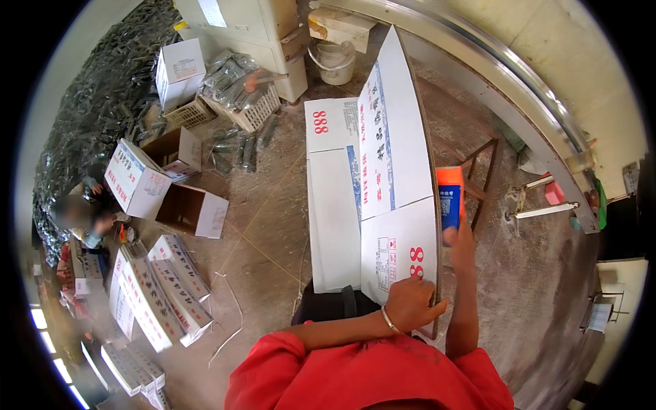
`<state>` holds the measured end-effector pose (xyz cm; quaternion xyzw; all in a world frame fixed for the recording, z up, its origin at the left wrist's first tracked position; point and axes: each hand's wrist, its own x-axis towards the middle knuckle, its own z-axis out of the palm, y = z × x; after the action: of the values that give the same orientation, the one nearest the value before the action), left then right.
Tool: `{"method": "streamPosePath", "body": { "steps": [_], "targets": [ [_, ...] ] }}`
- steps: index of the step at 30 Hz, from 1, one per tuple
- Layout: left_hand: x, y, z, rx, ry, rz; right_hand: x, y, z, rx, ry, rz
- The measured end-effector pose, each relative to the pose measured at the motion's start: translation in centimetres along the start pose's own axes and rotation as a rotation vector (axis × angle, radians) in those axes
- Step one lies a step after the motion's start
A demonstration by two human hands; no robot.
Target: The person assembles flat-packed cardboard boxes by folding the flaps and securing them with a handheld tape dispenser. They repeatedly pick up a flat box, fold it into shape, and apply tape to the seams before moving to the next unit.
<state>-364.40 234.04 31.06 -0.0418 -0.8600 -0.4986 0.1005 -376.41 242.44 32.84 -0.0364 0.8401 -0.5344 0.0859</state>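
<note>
A white printed cardboard carton (pixel 403 232), folded flat, stands tall in front of me, tilted, with a second white panel (pixel 333 205) slanting away on its left. My left hand (pixel 410 304), a band round its wrist, reaches across my body and grips the carton's near right edge, fingers over the rim. On the carton's right side my right hand (pixel 461 242) is closed at the lower end of an orange and blue box-shaped thing (pixel 449 198), which lies close against the brown back of the cardboard. The carton's edge partly hides that thing and some of my fingers.
Two open cartons (pixel 184 208) lie left on the floor, near stacked flat cartons (pixel 160 294). Another person (pixel 85 212) sits beside a large heap of clear plastic pieces (pixel 89 109). A crate (pixel 249 113), a white bucket (pixel 335 63) and a metal frame (pixel 482 171) stand farther off.
</note>
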Motion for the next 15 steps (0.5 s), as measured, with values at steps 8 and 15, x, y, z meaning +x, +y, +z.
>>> {"method": "streamPosePath", "body": {
  "steps": [8, 15],
  "targets": [
    [6.4, -3.4, -6.0, 0.022, 0.055, 0.329, -3.6, -1.0, -4.4, -0.904, -0.035, -0.067],
    [16.5, -5.6, -10.9, 0.677, -0.128, 0.545, -4.8, -4.0, -0.9, -0.961, -0.121, -0.101]
  ]
}}
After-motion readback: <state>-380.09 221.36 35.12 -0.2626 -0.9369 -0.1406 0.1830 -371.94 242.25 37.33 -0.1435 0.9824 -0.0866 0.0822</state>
